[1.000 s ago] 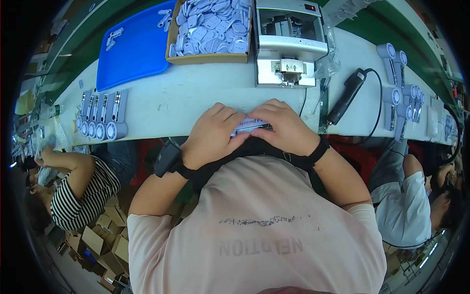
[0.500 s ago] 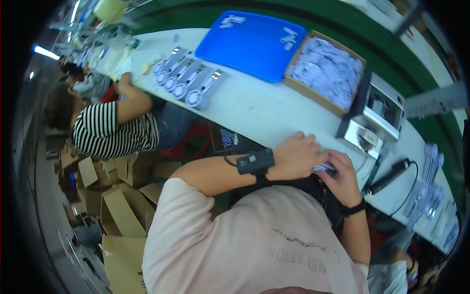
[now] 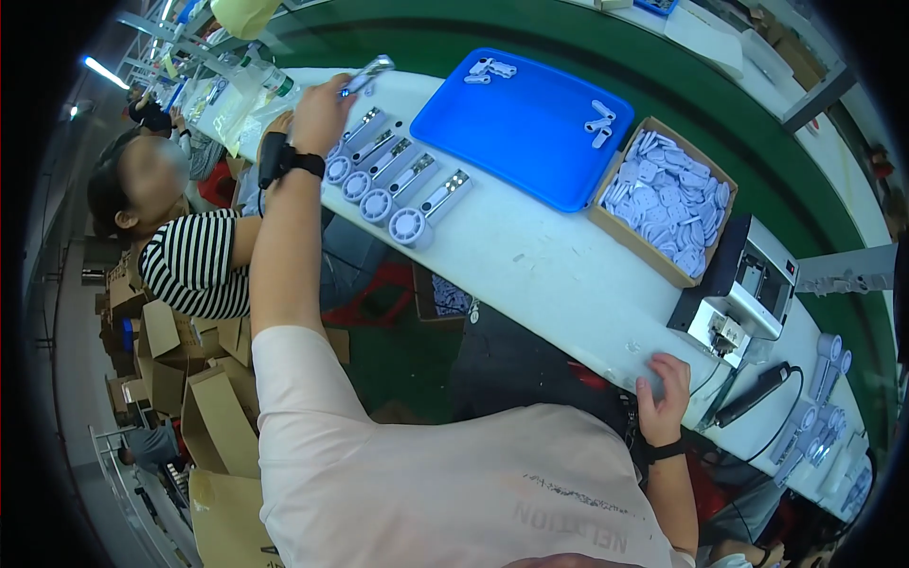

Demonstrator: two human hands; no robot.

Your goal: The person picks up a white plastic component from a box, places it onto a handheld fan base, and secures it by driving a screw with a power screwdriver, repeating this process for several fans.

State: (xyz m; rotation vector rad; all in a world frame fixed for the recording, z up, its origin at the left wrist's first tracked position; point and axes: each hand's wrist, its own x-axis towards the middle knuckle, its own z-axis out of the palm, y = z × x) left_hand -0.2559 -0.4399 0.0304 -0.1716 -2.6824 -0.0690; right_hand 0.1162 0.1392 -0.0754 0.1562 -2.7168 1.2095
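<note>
My left hand (image 3: 320,115) is stretched out to the far left of the table, its fingers closed round a handheld fan (image 3: 371,74). Only the fan's pale handle with shiny metal parts sticks out; the rest is hidden by the hand. Just beside it, a slanted row of pale handheld fans (image 3: 409,225) lies on the white table, round heads toward me and open handles pointing away. My right hand (image 3: 665,390) rests at the table's near edge, thumb and fingers apart with nothing in them.
A blue tray (image 3: 530,133) bears a few small white parts in two corners. Right of it stand a cardboard box (image 3: 653,262) of pale plastic pieces and a silver-black machine (image 3: 743,293). A black tool (image 3: 753,396) and more fans (image 3: 814,426) lie farther right. A co-worker in stripes (image 3: 194,260) sits left.
My hands were together at the near edge around a small pale piece. My left hand has swung far left to the fan row; my right has let go and stayed near the edge.
</note>
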